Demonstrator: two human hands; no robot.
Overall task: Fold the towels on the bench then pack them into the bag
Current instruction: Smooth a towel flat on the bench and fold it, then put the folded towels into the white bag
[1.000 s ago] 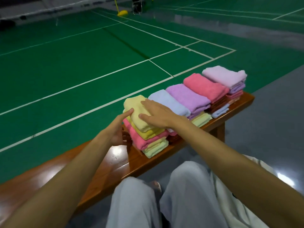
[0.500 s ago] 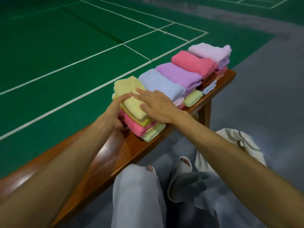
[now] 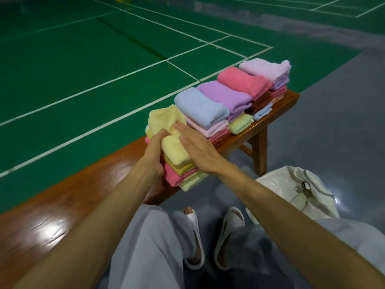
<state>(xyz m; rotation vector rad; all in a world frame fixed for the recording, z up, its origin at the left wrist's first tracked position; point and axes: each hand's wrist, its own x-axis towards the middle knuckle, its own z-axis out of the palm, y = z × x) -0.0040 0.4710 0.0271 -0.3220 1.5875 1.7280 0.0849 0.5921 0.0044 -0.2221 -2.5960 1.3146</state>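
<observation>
Near the white bag, left grip clutches yellow towel; right grip released.

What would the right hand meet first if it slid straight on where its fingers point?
Probably the bunched far part of the yellow towel that the right hand rests on; the light blue towel lies just beside that line, though depth is unclear.

dim, overhead glare on bench
</observation>
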